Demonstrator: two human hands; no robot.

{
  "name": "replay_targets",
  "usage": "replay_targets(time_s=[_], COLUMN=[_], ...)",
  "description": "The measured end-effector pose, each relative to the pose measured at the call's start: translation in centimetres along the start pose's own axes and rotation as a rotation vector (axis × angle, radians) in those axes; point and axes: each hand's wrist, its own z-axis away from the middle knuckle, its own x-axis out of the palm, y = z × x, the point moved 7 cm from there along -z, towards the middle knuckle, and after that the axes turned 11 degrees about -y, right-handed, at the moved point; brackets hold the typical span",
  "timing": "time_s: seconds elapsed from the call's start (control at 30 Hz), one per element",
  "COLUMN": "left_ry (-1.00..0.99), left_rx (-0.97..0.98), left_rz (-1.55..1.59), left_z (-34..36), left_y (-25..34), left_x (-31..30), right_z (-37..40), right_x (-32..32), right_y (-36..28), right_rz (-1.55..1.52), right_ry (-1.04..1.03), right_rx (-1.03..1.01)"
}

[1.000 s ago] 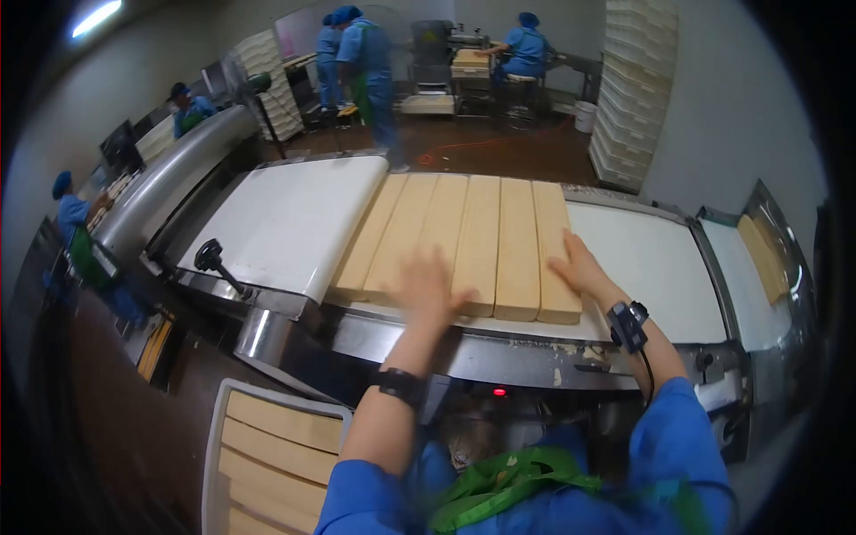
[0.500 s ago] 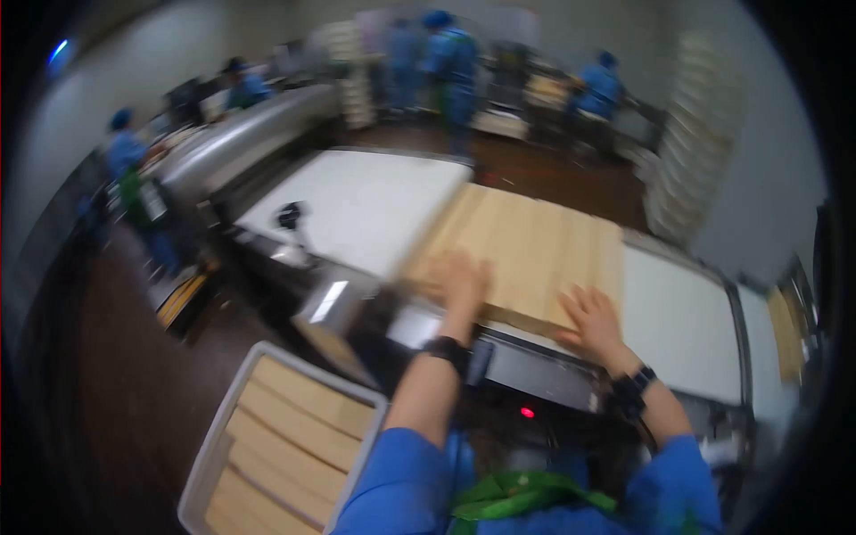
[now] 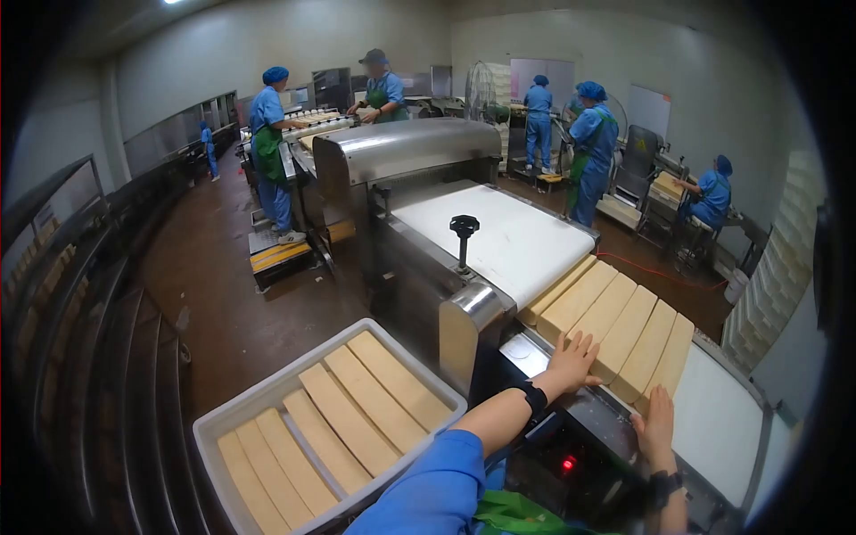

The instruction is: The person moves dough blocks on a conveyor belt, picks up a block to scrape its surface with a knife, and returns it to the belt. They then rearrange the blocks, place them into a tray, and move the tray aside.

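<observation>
A row of several long, pale-yellow, dough-like blocks [image 3: 615, 325] lies side by side between two white belts. My left hand [image 3: 573, 362] rests at the near ends of the blocks, fingers spread and palm down, touching them without gripping. Close to the near right corner of the row is my right hand [image 3: 657, 423], its fingers stretched out against the ends of the rightmost blocks. Both wrists wear dark bands. Beyond the row's left side, the white conveyor belt [image 3: 490, 234] leads to a steel machine hood [image 3: 415, 147].
Similar blocks fill a white plastic crate [image 3: 207, 428] at my lower left. A black knob [image 3: 464, 226] stands beside the belt. Several workers in blue stand or sit farther off, one worker [image 3: 271, 134] on a low step. Dark metal racks [image 3: 98, 383] line the left.
My view has swung left, bringing more of the crate, machine and racks into sight. Both hands remain at the near side of the block row; the right one now sits against its end.
</observation>
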Motion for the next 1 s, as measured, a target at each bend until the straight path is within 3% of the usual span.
replay_targets(time_s=[0.2,0.3,0.33,0.43,0.47,0.5,0.53,0.6,0.63,0.67,0.77,0.83,0.9,0.93,0.97,1.0], left_ry=[0.008,0.059,-0.093,-0.411,-0.820,-1.042,-1.067,-0.930,-0.529,-0.297,-0.176,-0.161,-0.137,-0.134,-0.149,-0.068], left_rx=[0.008,0.113,0.177,0.718,0.721,0.669,0.560,0.174,0.062,-0.180,-0.492,-0.537,-0.342,-0.331,-0.334,-0.352], left_rz=[0.041,0.064,0.152,0.540,0.935,1.096,1.040,0.424,0.318,0.464,0.503,0.516,0.425,0.316,0.427,0.275], left_z=[0.9,3.6,3.4,9.3,11.1,11.6,10.5,7.1,5.7,5.4,6.4,5.4,2.4,1.9,1.5,2.5], left_y=[0.8,4.0,5.9,14.4,16.5,17.9,17.9,14.1,10.5,6.3,2.1,2.1,1.8,2.1,1.8,2.4], left_x=[-0.1,-2.0,-1.2,0.8,3.9,8.6,14.1,23.1,27.0,30.6,28.6,27.1,31.2,31.4,33.2,29.7], right_z=[0.4,1.2,1.7,3.4,4.4,5.5,6.3,8.5,9.5,10.1,13.9,16.5,18.5,19.0,19.9,21.2], right_x=[0.0,-0.5,-0.9,-1.5,-2.0,-2.6,-2.9,-3.5,-3.8,-4.0,-5.6,-5.8,-5.7,-5.8,-5.7,-4.9], right_y=[-0.8,-1.9,-2.9,-3.4,-3.5,-3.8,-3.8,-2.5,-2.3,-2.3,-0.8,1.3,3.4,4.1,4.9,6.4], right_rz=[0.004,-0.108,-0.087,-0.120,-0.168,-0.125,-0.142,-0.157,-0.169,-0.183,-0.131,-0.181,-0.144,-0.134,-0.108,-0.083], right_ry=[0.050,0.038,0.070,0.153,0.207,0.195,0.178,0.197,0.203,0.211,0.205,0.232,0.283,0.292,0.293,0.370], right_rx=[-0.060,-0.097,-0.133,-0.156,-0.133,-0.112,-0.088,-0.075,-0.070,-0.073,0.002,0.130,0.168,0.221,0.216,0.178])
